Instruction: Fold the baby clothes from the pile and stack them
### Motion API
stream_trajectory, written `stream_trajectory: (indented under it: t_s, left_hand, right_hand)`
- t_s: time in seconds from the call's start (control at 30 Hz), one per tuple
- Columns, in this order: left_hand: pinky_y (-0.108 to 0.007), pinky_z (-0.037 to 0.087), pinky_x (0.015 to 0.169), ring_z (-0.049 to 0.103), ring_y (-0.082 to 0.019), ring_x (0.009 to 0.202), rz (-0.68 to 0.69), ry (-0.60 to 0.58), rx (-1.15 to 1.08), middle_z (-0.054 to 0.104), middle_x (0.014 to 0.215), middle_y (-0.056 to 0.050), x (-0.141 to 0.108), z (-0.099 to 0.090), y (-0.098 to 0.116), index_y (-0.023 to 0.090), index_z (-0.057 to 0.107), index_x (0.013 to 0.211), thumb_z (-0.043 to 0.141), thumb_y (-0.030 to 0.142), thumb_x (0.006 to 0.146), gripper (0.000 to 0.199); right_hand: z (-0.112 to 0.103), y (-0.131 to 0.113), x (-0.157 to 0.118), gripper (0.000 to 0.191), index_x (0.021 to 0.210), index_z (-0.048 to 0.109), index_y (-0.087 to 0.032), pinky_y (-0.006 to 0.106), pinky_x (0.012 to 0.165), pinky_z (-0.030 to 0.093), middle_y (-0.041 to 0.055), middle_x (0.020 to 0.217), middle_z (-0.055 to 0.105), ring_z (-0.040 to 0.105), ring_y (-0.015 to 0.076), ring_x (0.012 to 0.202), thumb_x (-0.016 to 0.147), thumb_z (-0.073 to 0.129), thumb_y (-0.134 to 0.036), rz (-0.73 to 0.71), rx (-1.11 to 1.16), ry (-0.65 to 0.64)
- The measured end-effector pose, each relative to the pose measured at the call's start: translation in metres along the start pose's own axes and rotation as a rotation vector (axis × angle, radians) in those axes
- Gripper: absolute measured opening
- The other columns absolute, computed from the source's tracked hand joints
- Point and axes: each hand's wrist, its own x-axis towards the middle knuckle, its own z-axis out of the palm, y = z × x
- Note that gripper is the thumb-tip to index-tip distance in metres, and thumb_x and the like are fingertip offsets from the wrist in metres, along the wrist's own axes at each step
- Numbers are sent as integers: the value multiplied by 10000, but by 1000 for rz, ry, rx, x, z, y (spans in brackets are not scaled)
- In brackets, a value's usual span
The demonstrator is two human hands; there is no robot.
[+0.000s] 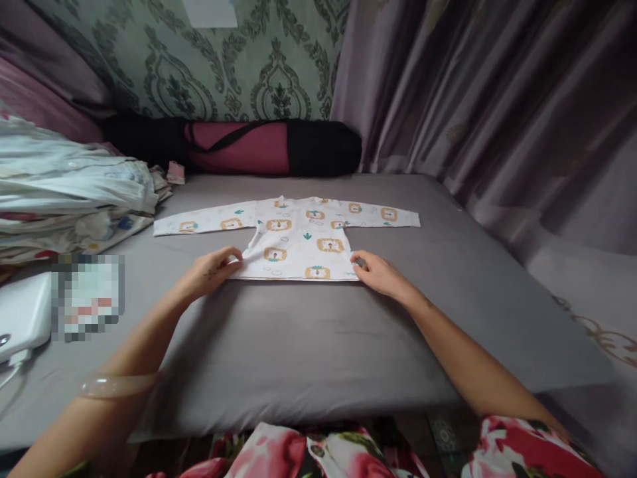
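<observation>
A small white long-sleeved shirt point(303, 242) with tan lion faces and green leaves lies flat on the grey sheet, its neckline away from me and both sleeves stretched out sideways. At the lower left corner of its hem, my left hand point(213, 271) pinches the cloth between thumb and fingers. My right hand point(381, 273) is closed on the side edge near the lower right corner. Both hands rest low, close to the sheet.
On the left are a heap of clothes point(74, 179), a white device point(24, 312) with a cable and a blurred-out item point(92, 295). A black and maroon long bag point(239, 147) lies along the wall. Curtains point(478, 99) hang at the right.
</observation>
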Motion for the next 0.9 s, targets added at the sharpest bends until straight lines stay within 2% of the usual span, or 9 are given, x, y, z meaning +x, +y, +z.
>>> stream_trajectory:
  t_s: [0.23, 0.3, 0.37, 0.43, 0.57, 0.67, 0.77, 0.83, 0.9]
  left_hand:
    - [-249, 364, 607, 488, -160, 602, 20, -120, 97, 530, 646, 17, 2, -3, -2, 240, 603, 996, 438, 521, 842, 360]
    - [-264, 402, 640, 530, -174, 651, 59, -101, 132, 578, 726, -13, 7, -5, 4, 223, 615, 992, 460, 505, 834, 359]
    - [-284, 441, 692, 570, -187, 720, 117, -33, 146, 616, 834, -47, 14, -5, 24, 217, 631, 980, 482, 488, 837, 341]
    - [-290, 467, 720, 592, -189, 756, 181, -16, 123, 633, 859, -51, 23, 1, 57, 229, 645, 955, 488, 461, 860, 296]
    - [-280, 484, 749, 617, -185, 809, 403, -143, 50, 648, 850, -55, 35, 33, 141, 214, 662, 911, 499, 359, 898, 219]
    - [-276, 484, 789, 623, -187, 873, 487, -274, 68, 656, 943, -65, 34, 69, 189, 201, 656, 930, 550, 320, 900, 162]
    - [-294, 481, 840, 603, -219, 992, 480, -302, 123, 633, 1077, -102, 30, 100, 209, 164, 635, 1034, 620, 349, 886, 237]
    - [-309, 480, 857, 583, -233, 1036, 462, -256, 143, 614, 1124, -111, 28, 113, 211, 157, 613, 1087, 635, 389, 883, 309]
    - [-311, 478, 869, 574, -227, 1047, 457, -219, 154, 609, 1129, -102, 27, 120, 209, 165, 603, 1091, 601, 381, 910, 282]
  right_hand:
    - [-4, -6, 1, 224, 1050, 674, -264, 229, 569, 295, -10, 817, 706, 566, 137, 652, 893, 515, -265, -26, -118, -30]
    - [-8, 0, 11, 215, 1019, 694, -251, 226, 589, 325, -3, 825, 714, 588, 146, 683, 891, 529, -305, -69, -101, -58]
    - [-13, 10, 27, 214, 971, 711, -241, 228, 630, 363, 5, 846, 722, 612, 159, 734, 892, 536, -336, -92, -95, -27]
    - [-15, 20, 50, 213, 940, 714, -233, 238, 691, 396, 19, 897, 725, 630, 174, 806, 902, 528, -330, -71, -123, 79]
    - [-13, 29, 95, 203, 990, 702, -207, 262, 834, 424, 68, 1074, 695, 620, 204, 1001, 920, 515, -242, -17, -228, 283]
    - [-9, 28, 114, 244, 1111, 670, -209, 266, 895, 425, 76, 1206, 635, 599, 205, 1075, 918, 522, -194, -66, -284, 289]
    - [-9, 23, 118, 288, 1172, 641, -231, 283, 908, 431, 64, 1264, 598, 589, 209, 1101, 937, 483, -180, -120, -348, 245]
    - [-12, 20, 117, 303, 1175, 636, -232, 296, 900, 437, 65, 1271, 590, 586, 215, 1107, 958, 433, -173, -142, -395, 220]
    - [-15, 18, 116, 332, 1176, 633, -229, 306, 887, 439, 72, 1266, 590, 592, 217, 1093, 974, 379, -157, -163, -442, 187]
